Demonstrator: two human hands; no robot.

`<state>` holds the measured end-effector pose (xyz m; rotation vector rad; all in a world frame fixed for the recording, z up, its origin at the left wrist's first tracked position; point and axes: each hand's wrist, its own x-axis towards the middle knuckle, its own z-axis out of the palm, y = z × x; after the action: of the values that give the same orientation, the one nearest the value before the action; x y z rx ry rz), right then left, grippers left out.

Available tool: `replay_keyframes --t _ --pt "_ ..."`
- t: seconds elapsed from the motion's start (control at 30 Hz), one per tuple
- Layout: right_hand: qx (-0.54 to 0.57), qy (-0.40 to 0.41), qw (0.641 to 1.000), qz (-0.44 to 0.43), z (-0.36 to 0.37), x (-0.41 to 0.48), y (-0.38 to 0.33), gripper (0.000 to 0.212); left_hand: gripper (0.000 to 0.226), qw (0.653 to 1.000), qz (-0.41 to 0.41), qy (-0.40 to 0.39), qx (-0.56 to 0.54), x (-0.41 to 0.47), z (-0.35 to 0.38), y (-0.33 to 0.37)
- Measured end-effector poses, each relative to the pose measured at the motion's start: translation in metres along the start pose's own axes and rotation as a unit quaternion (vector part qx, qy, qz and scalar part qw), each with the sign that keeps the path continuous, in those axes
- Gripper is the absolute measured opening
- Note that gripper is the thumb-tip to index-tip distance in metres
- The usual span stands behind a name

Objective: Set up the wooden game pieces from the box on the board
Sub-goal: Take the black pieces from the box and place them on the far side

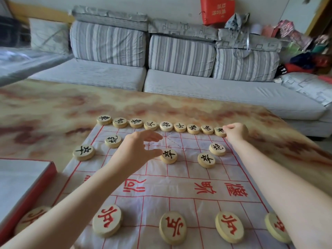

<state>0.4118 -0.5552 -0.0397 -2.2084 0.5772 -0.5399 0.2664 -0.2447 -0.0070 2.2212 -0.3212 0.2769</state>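
A white cloth board [161,187] with red grid lines lies on the table. Several round wooden pieces with black characters line its far edge [166,126], and more black-marked pieces stand on the rows below. Red-marked pieces [107,221] sit along the near row. My left hand [138,148] hovers open over the board, its thumb tip right beside a black-marked piece [168,156]. My right hand [235,131] is closed at the far right corner, fingers against the end piece [220,131] of the far row. The red box [27,193] sits at the near left.
The table [53,108] has a marbled orange and cream top. A grey sofa [179,69] with striped cushions runs along its far side. Bags and clothes pile up at the sofa's right end [305,51].
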Motion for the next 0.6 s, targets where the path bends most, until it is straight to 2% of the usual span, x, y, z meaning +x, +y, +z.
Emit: replay_keyframes --t 0.1,0.17,0.27,0.4,0.6 --pt "0.007 0.031 0.999 -0.020 -0.010 -0.017 -0.015 0.022 0.033 1.000 -0.012 0.010 -0.005 -0.005 -0.010 -0.004" --pt "0.011 0.022 0.998 -0.055 -0.015 -0.035 -0.029 0.020 0.032 1.000 -0.019 0.014 -0.008 -0.011 -0.019 -0.006" --pt "0.056 -0.059 0.988 -0.134 -0.018 -0.081 -0.060 0.016 0.035 0.999 -0.024 0.023 -0.008 -0.023 -0.037 -0.009" --pt "0.085 -0.192 0.952 -0.222 -0.018 -0.155 -0.106 0.014 0.031 0.998 -0.031 0.049 -0.020 -0.047 -0.074 -0.018" --pt "0.133 -0.328 0.900 -0.253 0.007 -0.246 -0.167 0.019 0.033 0.990 -0.079 0.108 0.036 -0.096 -0.157 -0.043"
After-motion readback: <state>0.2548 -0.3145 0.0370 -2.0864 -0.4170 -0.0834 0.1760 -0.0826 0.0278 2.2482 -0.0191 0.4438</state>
